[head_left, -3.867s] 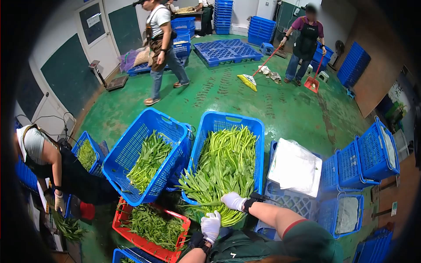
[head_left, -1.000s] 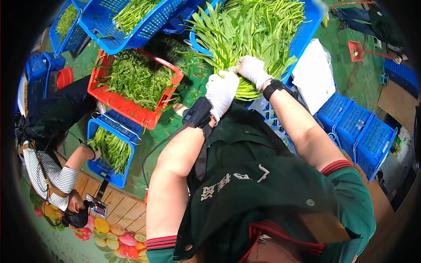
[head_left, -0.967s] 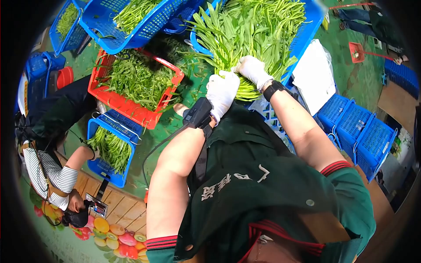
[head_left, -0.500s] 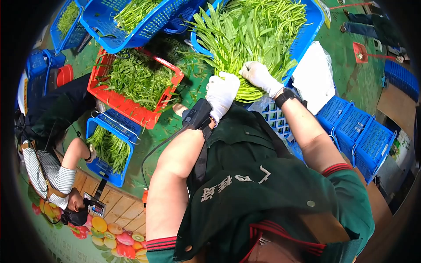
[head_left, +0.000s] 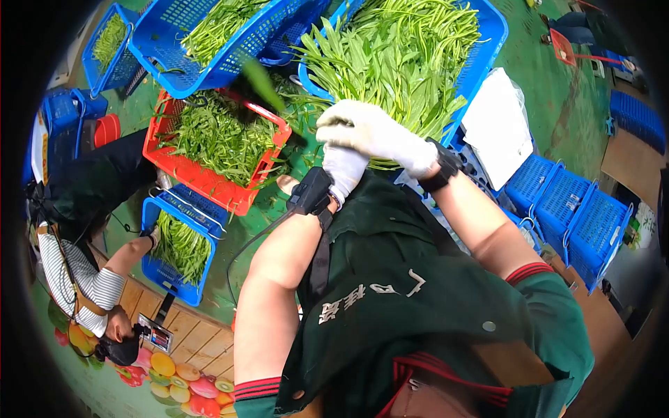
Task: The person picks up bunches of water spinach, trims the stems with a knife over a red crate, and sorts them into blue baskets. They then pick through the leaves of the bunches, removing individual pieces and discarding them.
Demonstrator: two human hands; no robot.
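Note:
My right hand (head_left: 373, 131), in a white glove, is lifted in front of the camera with its fingers stretched out to the left and nothing in them. It crosses over my left hand (head_left: 341, 173), also gloved, whose fingers are hidden beneath it. Both hands are at the near edge of a blue crate (head_left: 491, 42) heaped with long-stemmed leafy greens (head_left: 390, 63). A single blurred green leaf (head_left: 261, 80) is in the air to the left of my right hand, above a red crate (head_left: 202, 177) of loose green trimmings.
A tilted blue crate (head_left: 174, 76) of greens leans at the upper left. A co-worker in a striped top (head_left: 83, 282) reaches into a small blue crate (head_left: 164, 272) at the lower left. White bags (head_left: 498, 129) and stacked blue crates (head_left: 571, 202) stand at the right.
My right hand has come up off the greens and swung left over my left hand. My left hand has drawn back slightly. A leaf now flies towards the red crate.

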